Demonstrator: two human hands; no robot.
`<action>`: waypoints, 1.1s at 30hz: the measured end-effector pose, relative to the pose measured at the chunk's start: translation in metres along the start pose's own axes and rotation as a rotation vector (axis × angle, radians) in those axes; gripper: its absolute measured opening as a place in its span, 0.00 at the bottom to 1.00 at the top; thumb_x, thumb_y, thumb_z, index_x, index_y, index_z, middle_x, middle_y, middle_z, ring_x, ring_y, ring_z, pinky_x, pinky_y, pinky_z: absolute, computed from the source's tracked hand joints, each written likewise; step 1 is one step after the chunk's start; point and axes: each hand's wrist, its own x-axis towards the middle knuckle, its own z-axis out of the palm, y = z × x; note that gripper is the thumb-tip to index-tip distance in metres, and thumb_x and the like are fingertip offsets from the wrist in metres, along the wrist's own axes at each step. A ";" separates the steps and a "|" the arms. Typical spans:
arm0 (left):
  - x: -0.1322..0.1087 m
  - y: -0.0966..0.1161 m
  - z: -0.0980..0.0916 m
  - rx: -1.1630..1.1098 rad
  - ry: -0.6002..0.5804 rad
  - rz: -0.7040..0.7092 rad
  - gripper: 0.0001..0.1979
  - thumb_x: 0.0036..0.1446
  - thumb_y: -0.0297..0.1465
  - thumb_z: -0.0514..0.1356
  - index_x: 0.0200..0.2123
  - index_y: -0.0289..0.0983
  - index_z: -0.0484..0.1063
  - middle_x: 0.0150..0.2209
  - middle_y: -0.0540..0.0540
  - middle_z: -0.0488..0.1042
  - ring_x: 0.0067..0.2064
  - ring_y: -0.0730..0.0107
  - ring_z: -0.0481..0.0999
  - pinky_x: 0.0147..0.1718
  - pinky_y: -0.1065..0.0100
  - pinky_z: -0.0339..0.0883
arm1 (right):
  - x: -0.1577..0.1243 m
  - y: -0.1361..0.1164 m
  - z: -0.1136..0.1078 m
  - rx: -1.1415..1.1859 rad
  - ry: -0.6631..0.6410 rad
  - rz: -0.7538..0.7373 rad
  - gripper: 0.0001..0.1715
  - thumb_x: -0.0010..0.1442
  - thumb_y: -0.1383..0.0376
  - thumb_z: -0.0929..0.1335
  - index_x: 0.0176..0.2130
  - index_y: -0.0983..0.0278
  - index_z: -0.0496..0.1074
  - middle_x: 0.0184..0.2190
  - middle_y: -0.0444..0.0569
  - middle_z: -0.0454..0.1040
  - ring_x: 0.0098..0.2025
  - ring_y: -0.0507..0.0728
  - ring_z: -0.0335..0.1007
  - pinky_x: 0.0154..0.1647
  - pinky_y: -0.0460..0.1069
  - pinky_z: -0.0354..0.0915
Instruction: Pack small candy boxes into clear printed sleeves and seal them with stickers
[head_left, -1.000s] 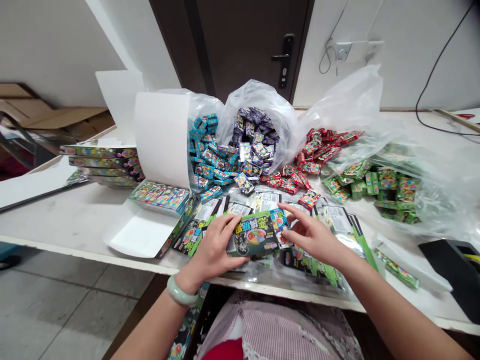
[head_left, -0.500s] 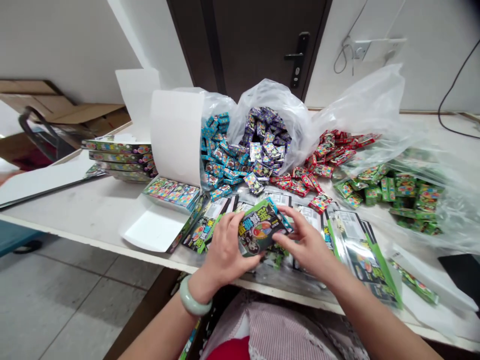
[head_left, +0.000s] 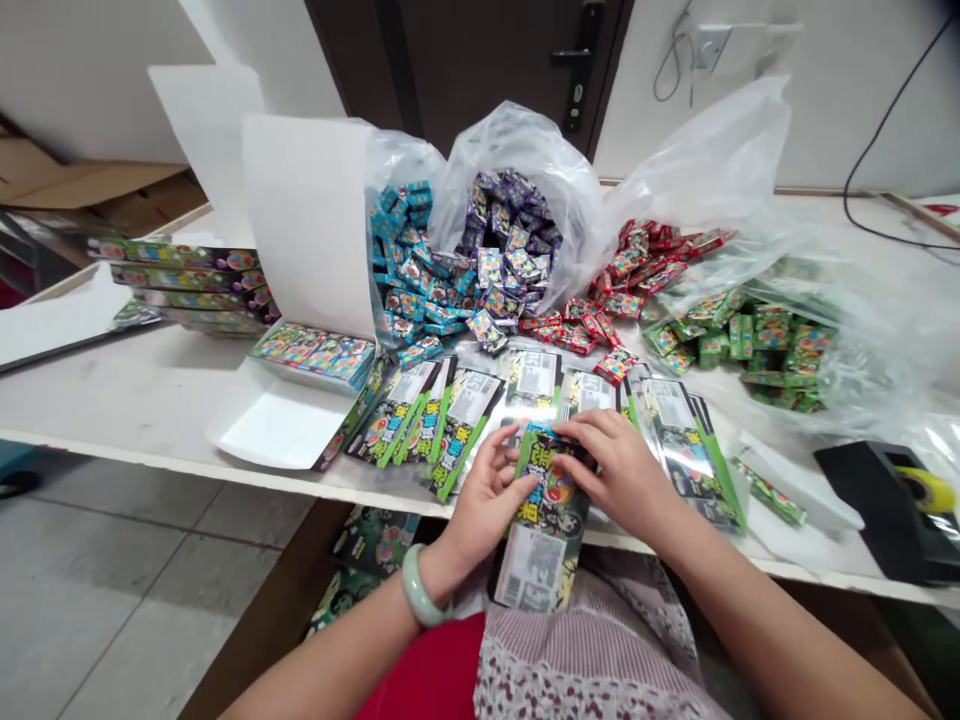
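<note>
Upright between my hands, at the table's front edge, is a black and green printed packet [head_left: 544,545] with bright lettering and a grey-white panel at its lower end. My left hand [head_left: 489,500] closes on its left edge, thumb on the front. At the upper right edge, the bent fingers of my right hand [head_left: 619,465] grip it, with a sliver of blue showing at the top. Behind my hands lie similar flat packets [head_left: 461,425], fanned out on the table. Another pile of packets [head_left: 686,450] lies to the right of my right hand.
Clear plastic bags spill small blue boxes [head_left: 405,280], purple boxes [head_left: 514,235], red boxes [head_left: 649,265] and green boxes [head_left: 784,345]. An open white-lidded display box [head_left: 307,210] stands left, beside stacked boxes [head_left: 187,290]. A black tape dispenser [head_left: 862,500] sits at right.
The packet has come down toward me and turned upright, its panelled lower part now showing. Both hands moved with it. The view has shifted, bringing the tape dispenser further into sight.
</note>
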 end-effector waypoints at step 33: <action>-0.013 0.040 -0.041 0.149 -0.174 0.306 0.30 0.57 0.29 0.63 0.61 0.47 0.58 0.48 0.46 0.72 0.48 0.63 0.75 0.52 0.58 0.70 | -0.031 -0.038 0.003 0.528 0.254 0.178 0.20 0.61 0.66 0.69 0.51 0.51 0.66 0.45 0.47 0.73 0.40 0.56 0.75 0.38 0.53 0.73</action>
